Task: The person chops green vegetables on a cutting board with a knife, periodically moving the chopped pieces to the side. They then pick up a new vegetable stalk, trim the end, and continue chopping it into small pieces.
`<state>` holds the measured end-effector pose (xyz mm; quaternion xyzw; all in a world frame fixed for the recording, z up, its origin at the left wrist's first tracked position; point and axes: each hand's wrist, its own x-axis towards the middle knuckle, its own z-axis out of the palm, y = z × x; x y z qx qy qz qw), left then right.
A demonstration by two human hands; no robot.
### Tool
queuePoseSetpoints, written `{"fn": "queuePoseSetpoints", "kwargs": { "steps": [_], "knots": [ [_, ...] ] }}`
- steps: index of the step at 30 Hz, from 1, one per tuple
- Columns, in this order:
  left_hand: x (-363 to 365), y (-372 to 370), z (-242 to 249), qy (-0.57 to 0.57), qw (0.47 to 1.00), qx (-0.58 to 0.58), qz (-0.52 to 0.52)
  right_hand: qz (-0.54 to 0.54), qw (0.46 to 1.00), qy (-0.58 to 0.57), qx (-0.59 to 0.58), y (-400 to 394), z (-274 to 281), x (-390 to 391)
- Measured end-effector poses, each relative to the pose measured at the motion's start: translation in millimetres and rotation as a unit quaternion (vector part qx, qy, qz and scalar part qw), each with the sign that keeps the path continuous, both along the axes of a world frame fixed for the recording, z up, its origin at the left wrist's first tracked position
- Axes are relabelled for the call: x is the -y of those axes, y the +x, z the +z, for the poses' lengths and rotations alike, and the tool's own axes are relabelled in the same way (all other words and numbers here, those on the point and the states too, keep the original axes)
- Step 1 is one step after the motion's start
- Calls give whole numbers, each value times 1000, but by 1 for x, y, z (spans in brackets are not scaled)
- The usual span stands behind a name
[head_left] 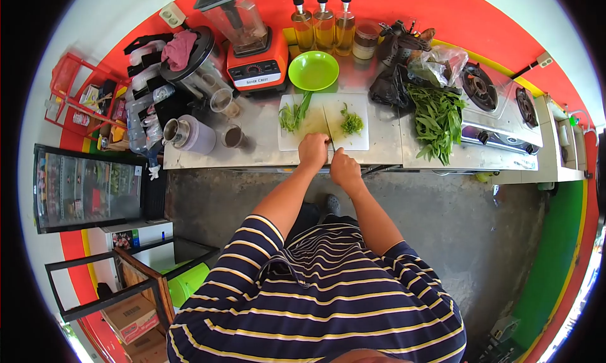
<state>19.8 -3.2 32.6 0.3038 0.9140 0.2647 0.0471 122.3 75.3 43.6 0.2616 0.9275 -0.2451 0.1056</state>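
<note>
A white cutting board lies on the metal counter. The knife points away from me across its middle, and my right hand is closed around its handle end at the board's near edge. My left hand is closed beside the knife, its fingertips close to the blade; what they pinch, if anything, is too small to make out. Long cut green stems lie left of the blade. Finely chopped greens are piled to its right. Behind the board stands a green bowl.
Leafy greens and a black plastic bag lie to the right, before a gas stove. An orange blender, a cup of dark liquid and a thermos stand left. Pump bottles line the back.
</note>
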Motion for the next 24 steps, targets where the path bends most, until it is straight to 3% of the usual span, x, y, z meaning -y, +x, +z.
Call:
{"fn": "queuePoseSetpoints", "kwargs": {
  "steps": [12, 24],
  "knots": [
    [1, 2, -2, 15, 998, 45, 35, 9, 1000, -9, 17, -1, 5, 2],
    [12, 20, -15, 84, 995, -43, 24, -4, 1000, -26, -3, -1, 4, 8]
  ]
}}
